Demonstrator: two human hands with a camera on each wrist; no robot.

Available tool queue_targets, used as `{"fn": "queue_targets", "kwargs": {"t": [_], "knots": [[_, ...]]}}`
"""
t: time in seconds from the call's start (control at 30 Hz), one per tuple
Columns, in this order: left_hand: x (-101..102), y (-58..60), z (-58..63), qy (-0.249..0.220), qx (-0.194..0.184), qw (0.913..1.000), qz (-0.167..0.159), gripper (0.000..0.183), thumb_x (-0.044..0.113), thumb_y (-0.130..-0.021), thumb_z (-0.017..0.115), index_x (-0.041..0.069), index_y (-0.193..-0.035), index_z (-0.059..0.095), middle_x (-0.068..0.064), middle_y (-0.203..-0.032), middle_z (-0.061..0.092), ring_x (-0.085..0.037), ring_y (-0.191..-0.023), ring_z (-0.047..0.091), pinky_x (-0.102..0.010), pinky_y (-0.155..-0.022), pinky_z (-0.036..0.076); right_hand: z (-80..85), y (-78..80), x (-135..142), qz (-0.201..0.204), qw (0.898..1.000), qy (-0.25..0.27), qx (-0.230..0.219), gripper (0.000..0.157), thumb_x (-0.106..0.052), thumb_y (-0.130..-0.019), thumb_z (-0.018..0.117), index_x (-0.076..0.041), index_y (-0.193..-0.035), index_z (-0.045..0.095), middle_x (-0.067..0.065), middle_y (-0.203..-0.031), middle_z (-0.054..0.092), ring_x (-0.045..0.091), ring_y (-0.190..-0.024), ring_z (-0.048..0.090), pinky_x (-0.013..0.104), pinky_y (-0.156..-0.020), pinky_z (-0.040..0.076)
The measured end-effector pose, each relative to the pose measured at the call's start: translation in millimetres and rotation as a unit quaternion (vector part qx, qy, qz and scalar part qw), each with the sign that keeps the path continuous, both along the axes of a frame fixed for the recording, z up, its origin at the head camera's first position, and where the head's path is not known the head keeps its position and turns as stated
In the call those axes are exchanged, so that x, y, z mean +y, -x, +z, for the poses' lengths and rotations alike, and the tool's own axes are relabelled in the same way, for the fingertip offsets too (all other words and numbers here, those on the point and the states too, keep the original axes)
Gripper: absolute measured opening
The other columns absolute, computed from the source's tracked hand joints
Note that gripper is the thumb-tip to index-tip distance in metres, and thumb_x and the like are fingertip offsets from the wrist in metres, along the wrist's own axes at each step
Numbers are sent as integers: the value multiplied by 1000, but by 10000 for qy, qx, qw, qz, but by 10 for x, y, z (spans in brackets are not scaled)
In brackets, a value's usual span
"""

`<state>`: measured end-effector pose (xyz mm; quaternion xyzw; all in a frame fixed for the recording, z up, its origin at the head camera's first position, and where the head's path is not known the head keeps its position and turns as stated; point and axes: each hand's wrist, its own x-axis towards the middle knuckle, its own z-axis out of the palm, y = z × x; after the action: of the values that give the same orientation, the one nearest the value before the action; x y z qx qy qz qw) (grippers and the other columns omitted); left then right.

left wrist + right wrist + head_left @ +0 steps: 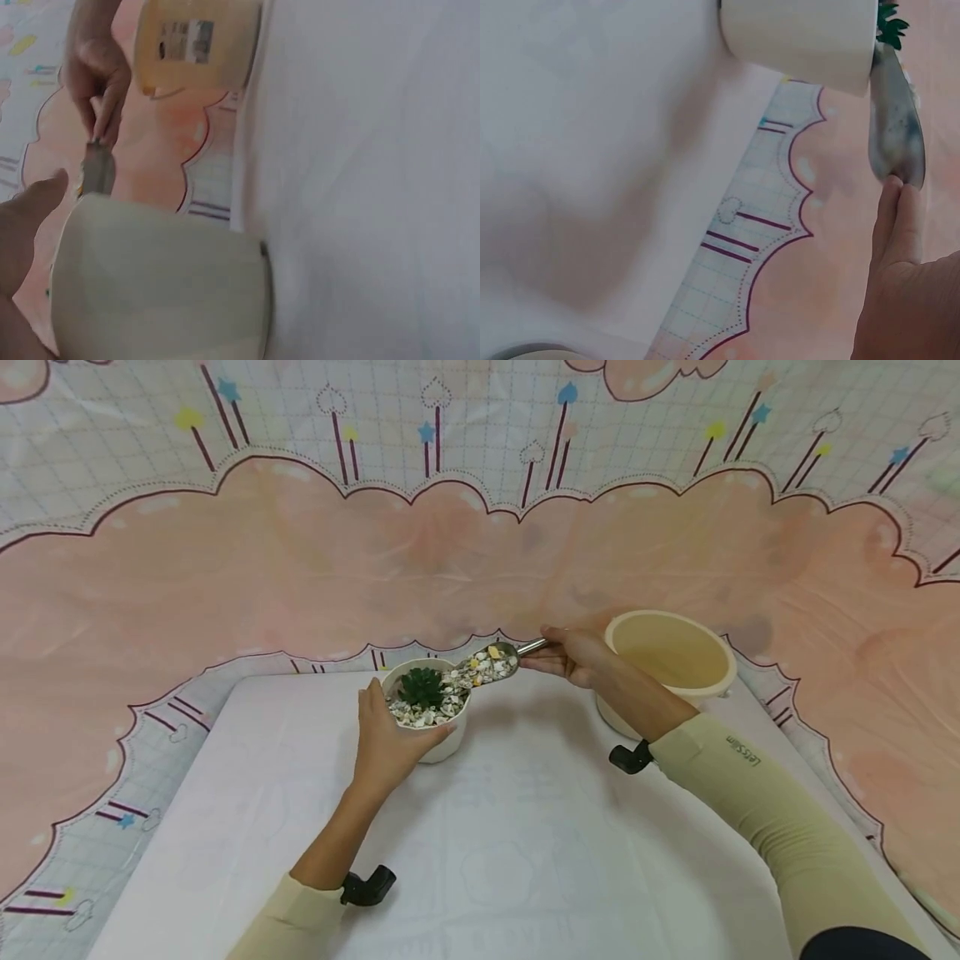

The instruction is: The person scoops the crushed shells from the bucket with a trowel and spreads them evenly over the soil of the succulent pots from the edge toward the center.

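A white pot (442,748) stands on the table, holding a green succulent (422,687) ringed by pale pebbles (420,717). My left hand (390,739) grips the pot's near left side, thumb and fingers spread around it. In my right hand (573,657) is the handle of a metal scoop (510,662), pinched between thumb and fingers. White and yellow pebbles fill the scoop, and its tip lies over the pot's right rim. From the right wrist view, the scoop's underside (897,124) shows beside the pot (802,41).
A cream bucket (671,647) stands at the table's back right, behind my right forearm; a label (185,40) shows on its side in the left wrist view. The white table (480,860) ends just behind the pot, against a patterned cloth (450,568).
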<state>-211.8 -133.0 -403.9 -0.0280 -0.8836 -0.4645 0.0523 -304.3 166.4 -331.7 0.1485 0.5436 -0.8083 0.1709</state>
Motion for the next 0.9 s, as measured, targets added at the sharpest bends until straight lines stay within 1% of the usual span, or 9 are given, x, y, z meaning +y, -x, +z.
{"fn": "queue_targets", "kwargs": {"t": [0.03, 0.13, 0.23, 0.33, 0.43, 0.53, 0.6, 0.77, 0.9], "knots": [[51, -10, -3, 57, 57, 9999, 141, 137, 49, -79, 92, -3, -166, 0, -27, -171, 1, -43, -159, 1, -62, -120, 27, 0, 5, 1, 8, 10000, -21, 18, 30, -19, -113, 50, 8, -112, 61, 25, -85, 75, 34, -73, 78, 36, -79, 61], [149, 7, -40, 239, 265, 9981, 496, 139, 52, -76, 93, -4, -166, 4, -30, -169, 4, -45, -158, 6, -62, -117, 34, -2, 23, 2, 62, 9999, -42, 71, 30, -19, -114, 49, 8, -109, 60, 24, -84, 75, 33, -72, 78, 35, -79, 61], [146, 46, -75, 393, 308, 9965, 667, 135, 53, -76, 93, -5, -165, 9, -31, -169, 8, -48, -156, 11, -63, -116, 34, 1, 37, 2, 114, 9999, -67, 82, 30, -20, -114, 48, 6, -105, 60, 24, -83, 75, 32, -72, 78, 35, -78, 61], [92, 79, -90, 375, 388, 9969, 579, 133, 51, -76, 94, -4, -165, 13, -30, -168, 15, -48, -154, 20, -62, -117, 33, 6, 46, 7, 117, 9999, -76, 80, 30, -19, -114, 48, 6, -105, 60, 24, -83, 75, 32, -71, 78, 34, -77, 61], [41, 96, -76, 259, 424, 9982, 348, 131, 46, -75, 95, -6, -165, 14, -30, -166, 19, -48, -153, 24, -62, -118, 32, 14, 46, 13, 157, 9998, -107, 99, 31, -20, -114, 49, 8, -110, 60, 23, -83, 75, 31, -72, 78, 34, -77, 61], [-3, 108, -65, 130, 403, 9990, 148, 130, 40, -76, 95, -6, -165, 13, -31, -167, 18, -49, -154, 21, -63, -119, 30, 24, 41, 11, 210, 9996, -132, 140, 31, -21, -114, 48, 9, -112, 60, 23, -84, 75, 31, -74, 78, 33, -78, 61], [-11, 109, -63, 53, 336, 9994, 62, 129, 38, -78, 95, -4, -166, 9, -31, -169, 11, -48, -156, 12, -64, -120, 27, 29, 40, 11, 228, 9995, -142, 160, 32, -21, -114, 48, 8, -110, 60, 23, -85, 75, 31, -74, 78, 33, -77, 61], [71, 70, -47, -20, 258, 9995, 168, 135, 41, -78, 94, -3, -166, 1, -28, -171, -1, -43, -159, -6, -64, -121, 23, 31, 43, 13, 232, 9996, -129, 132, 31, -21, -114, 48, 6, -106, 60, 24, -85, 75, 31, -74, 78, 33, -76, 61], [126, 66, -53, 155, 344, 9986, 379, 138, 46, -76, 95, -3, -166, 3, -29, -171, 1, -46, -158, 0, -64, -120, 25, 32, 43, 9, 229, 9994, -184, 157, 30, -21, -114, 48, 5, -107, 59, 23, -85, 76, 31, -74, 78, 33, -76, 61]]}}
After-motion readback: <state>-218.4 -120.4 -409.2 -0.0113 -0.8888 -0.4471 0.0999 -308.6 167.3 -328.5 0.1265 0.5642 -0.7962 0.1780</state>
